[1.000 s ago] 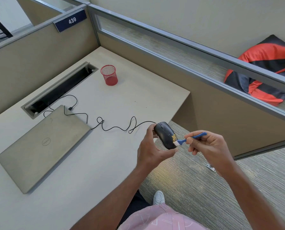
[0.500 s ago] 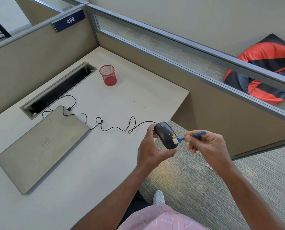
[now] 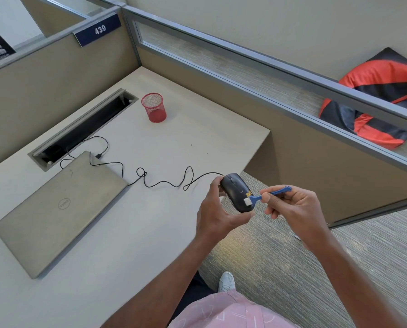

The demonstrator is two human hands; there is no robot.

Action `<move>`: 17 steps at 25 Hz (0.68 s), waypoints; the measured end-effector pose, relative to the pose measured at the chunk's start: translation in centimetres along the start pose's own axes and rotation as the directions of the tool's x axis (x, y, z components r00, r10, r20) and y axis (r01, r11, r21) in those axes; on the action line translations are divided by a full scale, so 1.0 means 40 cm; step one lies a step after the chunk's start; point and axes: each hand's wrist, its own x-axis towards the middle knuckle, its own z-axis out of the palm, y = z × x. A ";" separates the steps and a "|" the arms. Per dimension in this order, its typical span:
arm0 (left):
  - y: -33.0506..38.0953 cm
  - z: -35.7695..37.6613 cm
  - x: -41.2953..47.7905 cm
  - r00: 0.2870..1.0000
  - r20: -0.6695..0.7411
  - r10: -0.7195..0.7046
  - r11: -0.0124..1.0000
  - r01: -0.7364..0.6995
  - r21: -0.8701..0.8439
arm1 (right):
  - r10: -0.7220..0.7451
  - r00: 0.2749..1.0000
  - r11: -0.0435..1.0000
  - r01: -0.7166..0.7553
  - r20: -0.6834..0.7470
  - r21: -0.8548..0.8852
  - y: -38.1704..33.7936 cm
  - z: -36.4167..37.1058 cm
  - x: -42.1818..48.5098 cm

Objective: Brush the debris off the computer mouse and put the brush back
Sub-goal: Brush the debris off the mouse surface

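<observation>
There was a single view, from a wide-angle camera worn on the person's head. It looked forward and steeply down over the corner of a desk (image 3: 131, 233), so straight partition rails bowed toward the frame edges. The left hand (image 3: 217, 214) and right hand (image 3: 297, 209) sat near the lens, just right of centre; the closed laptop (image 3: 58, 209) lay farther left, the red mesh cup (image 3: 154, 107) farther back, and carpet (image 3: 292, 268) filled the lower right.
</observation>
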 end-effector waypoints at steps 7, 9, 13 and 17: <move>-0.002 0.000 0.001 1.000 0.001 0.007 1.000 -0.007 0.012 | 0.008 0.997 0.999 -0.011 -0.081 -0.042 0.013 -0.005 0.014; -0.003 -0.001 0.000 1.000 0.001 0.015 1.000 -0.015 0.017 | 0.019 0.994 0.998 -0.027 -0.110 -0.065 0.012 -0.018 0.013; -0.003 -0.002 -0.002 1.000 0.001 0.020 1.000 -0.020 0.011 | 0.023 0.992 0.999 -0.027 -0.123 -0.027 0.000 -0.032 0.007; -0.001 0.002 -0.003 1.000 0.009 0.023 1.000 -0.023 0.012 | 0.003 0.999 1.000 -0.003 -0.050 0.001 -0.007 -0.010 0.005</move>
